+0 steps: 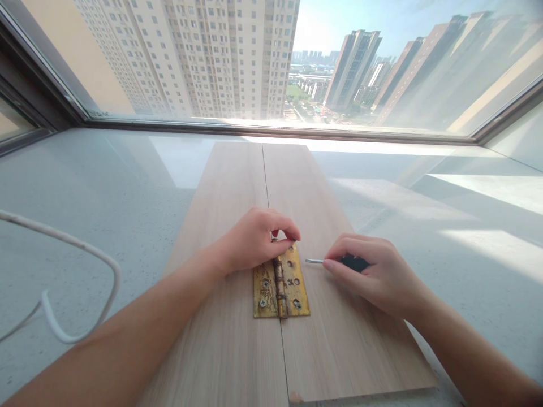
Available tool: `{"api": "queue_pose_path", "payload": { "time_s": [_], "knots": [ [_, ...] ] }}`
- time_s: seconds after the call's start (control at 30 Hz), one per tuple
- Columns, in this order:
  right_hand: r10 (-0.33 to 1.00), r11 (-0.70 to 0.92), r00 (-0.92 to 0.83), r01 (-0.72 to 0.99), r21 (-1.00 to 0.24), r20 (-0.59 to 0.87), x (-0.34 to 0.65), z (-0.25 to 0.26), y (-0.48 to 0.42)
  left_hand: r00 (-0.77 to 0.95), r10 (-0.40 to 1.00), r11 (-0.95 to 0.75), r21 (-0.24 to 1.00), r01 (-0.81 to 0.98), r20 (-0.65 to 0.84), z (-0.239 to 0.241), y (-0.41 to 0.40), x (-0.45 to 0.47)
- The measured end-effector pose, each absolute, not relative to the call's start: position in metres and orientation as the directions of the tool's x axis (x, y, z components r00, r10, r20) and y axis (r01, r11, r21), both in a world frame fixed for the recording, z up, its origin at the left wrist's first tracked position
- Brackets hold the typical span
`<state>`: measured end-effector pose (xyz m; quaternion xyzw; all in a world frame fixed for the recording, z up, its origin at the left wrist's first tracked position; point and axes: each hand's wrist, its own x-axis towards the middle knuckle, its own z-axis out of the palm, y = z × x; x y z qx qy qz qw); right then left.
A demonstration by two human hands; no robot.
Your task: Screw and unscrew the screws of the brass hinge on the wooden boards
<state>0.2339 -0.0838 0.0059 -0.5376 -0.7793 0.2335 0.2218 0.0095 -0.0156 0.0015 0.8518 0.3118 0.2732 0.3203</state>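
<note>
The left hand (263,240) curls over the upper end of the hinge (280,285); whether anything is pinched there cannot be told. The hinge lies across the seam between two boards (339,350); screws (262,303) sit in both leaves. The right hand (382,277) grips a screwdriver (355,263), its tip apart from the hinge. Apparent step: screw work. Next move likely calls for aligning the tip. No container is visible.
</note>
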Motion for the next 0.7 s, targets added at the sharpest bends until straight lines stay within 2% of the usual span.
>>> {"api": "queue_pose_path", "payload": {
  "time_s": [0.7],
  "knots": [
    [0.938, 0.322, -0.334, 0.73, -0.603, 0.096, 0.2344, 0.0055, -0.0837, 0.674, 0.69, -0.622, 0.691, 0.367, 0.264, 0.0014, -0.0161, 0.01]
  ]
}}
